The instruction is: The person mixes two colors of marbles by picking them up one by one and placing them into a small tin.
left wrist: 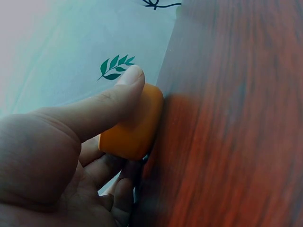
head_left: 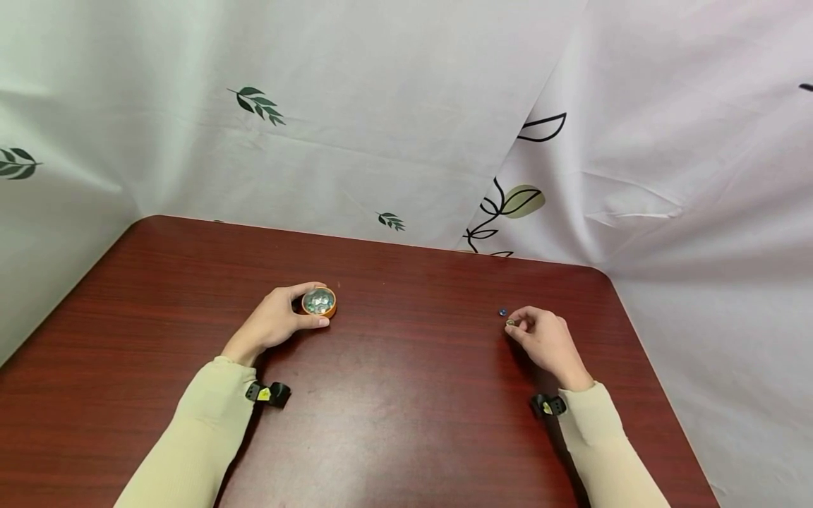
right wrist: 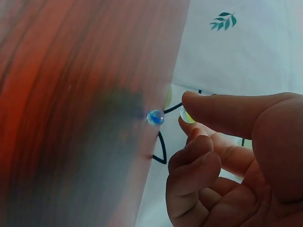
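Note:
My left hand (head_left: 276, 317) grips a small round orange bowl (left wrist: 132, 125) at the left of the table, thumb on the near side and fingers round the far side. Several clear glass marbles (head_left: 319, 300) fill the bowl up to its rim. Over on the right, my right hand (head_left: 547, 340) pinches a clear marble with yellow in it (right wrist: 187, 115) between thumb and index finger, the other fingers curled in. Just beyond those fingertips a blue marble (head_left: 502, 312) lies on the table, seen also in the right wrist view.
The dark red wooden table (head_left: 394, 395) has rounded far corners. White cloth (head_left: 356, 127) with leaf prints hangs behind its far edge and along both sides. A black camera strap (head_left: 269, 394) sits at the left wrist, and another (head_left: 547, 405) at the right.

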### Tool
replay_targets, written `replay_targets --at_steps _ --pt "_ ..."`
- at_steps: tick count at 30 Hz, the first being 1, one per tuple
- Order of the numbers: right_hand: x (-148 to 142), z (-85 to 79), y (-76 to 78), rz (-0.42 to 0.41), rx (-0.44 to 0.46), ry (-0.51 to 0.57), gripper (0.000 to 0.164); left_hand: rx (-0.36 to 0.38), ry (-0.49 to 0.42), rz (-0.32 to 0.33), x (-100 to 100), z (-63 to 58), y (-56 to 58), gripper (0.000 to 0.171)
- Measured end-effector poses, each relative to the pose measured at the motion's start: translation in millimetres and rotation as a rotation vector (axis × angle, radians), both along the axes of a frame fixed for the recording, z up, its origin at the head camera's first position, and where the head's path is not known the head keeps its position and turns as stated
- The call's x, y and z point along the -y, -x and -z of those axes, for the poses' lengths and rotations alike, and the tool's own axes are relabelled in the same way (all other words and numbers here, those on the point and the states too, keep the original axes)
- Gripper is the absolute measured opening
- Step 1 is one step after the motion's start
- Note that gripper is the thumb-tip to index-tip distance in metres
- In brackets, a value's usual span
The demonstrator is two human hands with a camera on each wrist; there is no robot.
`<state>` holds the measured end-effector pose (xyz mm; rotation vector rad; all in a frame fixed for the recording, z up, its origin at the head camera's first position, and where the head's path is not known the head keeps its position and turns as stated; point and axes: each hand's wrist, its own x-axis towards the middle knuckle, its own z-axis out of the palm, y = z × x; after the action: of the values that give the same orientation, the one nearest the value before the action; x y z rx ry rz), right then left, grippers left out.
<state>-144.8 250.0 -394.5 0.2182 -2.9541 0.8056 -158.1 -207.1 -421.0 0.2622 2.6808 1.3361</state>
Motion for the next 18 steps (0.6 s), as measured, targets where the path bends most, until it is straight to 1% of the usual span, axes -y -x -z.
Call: replay_targets --at_steps 8,18 --pt "11 0.7 3.5 -0.016 -0.014 0.024 0.007 0.009 0.003 -0.002 -1 -0.5 -0.1 0.064" --pt "37 -2.3 10.2 -0.047 -0.006 0.067 0.006 0.029 0.008 -0.015 -1 -0.6 0.4 0.065"
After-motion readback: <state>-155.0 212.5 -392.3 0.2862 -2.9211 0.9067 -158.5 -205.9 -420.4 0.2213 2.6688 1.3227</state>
